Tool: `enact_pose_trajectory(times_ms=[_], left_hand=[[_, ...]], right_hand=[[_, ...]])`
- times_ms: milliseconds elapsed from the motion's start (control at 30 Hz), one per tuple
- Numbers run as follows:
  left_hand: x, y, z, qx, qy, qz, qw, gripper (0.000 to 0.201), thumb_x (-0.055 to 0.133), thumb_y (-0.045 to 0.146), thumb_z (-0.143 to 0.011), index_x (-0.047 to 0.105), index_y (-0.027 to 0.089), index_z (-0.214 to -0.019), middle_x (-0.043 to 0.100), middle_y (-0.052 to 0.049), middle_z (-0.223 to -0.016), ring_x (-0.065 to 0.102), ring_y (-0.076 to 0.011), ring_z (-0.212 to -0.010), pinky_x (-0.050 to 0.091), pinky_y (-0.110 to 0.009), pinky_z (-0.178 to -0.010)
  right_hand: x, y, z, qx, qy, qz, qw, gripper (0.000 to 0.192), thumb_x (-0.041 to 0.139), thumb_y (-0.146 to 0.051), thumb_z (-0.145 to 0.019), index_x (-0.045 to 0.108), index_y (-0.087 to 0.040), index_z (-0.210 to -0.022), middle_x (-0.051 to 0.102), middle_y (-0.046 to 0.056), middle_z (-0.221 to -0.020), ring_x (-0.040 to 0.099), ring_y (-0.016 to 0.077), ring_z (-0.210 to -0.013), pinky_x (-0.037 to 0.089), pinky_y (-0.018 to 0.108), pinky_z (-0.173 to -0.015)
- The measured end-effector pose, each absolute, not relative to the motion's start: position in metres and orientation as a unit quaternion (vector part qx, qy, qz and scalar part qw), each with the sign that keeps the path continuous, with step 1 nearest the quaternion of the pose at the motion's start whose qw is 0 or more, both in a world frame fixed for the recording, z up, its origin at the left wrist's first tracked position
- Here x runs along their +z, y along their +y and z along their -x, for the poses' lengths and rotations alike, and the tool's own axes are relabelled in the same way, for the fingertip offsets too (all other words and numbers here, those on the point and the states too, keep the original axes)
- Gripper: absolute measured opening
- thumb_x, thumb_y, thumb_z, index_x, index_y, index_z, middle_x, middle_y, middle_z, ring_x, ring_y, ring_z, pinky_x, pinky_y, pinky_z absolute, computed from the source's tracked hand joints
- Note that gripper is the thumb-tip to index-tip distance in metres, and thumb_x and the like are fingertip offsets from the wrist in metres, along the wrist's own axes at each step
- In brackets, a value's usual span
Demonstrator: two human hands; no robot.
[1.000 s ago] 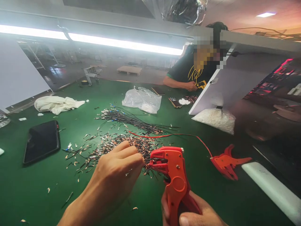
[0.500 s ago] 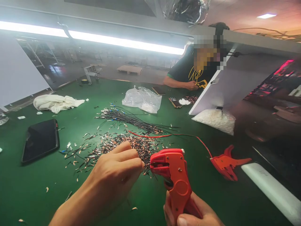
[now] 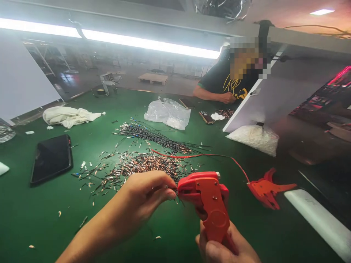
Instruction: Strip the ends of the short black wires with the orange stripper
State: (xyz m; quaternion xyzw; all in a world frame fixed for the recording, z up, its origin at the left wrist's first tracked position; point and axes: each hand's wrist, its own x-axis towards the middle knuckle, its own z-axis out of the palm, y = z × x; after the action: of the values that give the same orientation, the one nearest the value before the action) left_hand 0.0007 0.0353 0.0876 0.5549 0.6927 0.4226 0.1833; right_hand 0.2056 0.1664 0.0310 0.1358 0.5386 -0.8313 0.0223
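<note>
My right hand (image 3: 222, 244) is wrapped round the handles of a red wire stripper (image 3: 212, 204), held upright with its jaws pointing left. At the jaws' tip my left hand (image 3: 149, 195) has its thumb and fingers drawn together. Something thin and dark shows at these fingertips, too small to make out. Behind the left hand lies a heap of short black wire scraps and copper bits (image 3: 148, 162). A bundle of long black wires (image 3: 153, 137) with pale ends rests farther back on the green table (image 3: 123, 233).
A second red wire stripper (image 3: 267, 188) lies at right beside a long white object (image 3: 315, 219). At left are a black phone (image 3: 52, 159) and a white cloth (image 3: 68, 117). Plastic bags (image 3: 167, 113) sit behind. Across the table, a person (image 3: 216, 86) holds a yellow tool (image 3: 241, 94).
My left hand has turned so its thumb and fingertips show at the stripper's jaws. The stripper has shifted slightly right in the picture, as has the whole scene.
</note>
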Motion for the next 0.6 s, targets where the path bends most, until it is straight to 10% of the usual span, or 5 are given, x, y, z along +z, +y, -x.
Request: enact_pose_trajectory(times_ms=[600], left_hand=[[0.091, 0.037, 0.001, 0.423, 0.691, -0.584, 0.046, 0.022, 0.057, 0.013, -0.092, 0.068, 0.017, -0.074, 0.057, 0.002, -0.067, 0.050, -0.0086, -0.064, 0.038, -0.019, -0.058]], right_hand=[[0.019, 0.170, -0.208, -0.859, 0.506, -0.077, 0.028, 0.043, 0.071, -0.053, -0.080, 0.059, -0.013, -0.091, 0.050, 0.001, -0.071, 0.041, 0.0097, -0.061, 0.031, 0.021, -0.055]])
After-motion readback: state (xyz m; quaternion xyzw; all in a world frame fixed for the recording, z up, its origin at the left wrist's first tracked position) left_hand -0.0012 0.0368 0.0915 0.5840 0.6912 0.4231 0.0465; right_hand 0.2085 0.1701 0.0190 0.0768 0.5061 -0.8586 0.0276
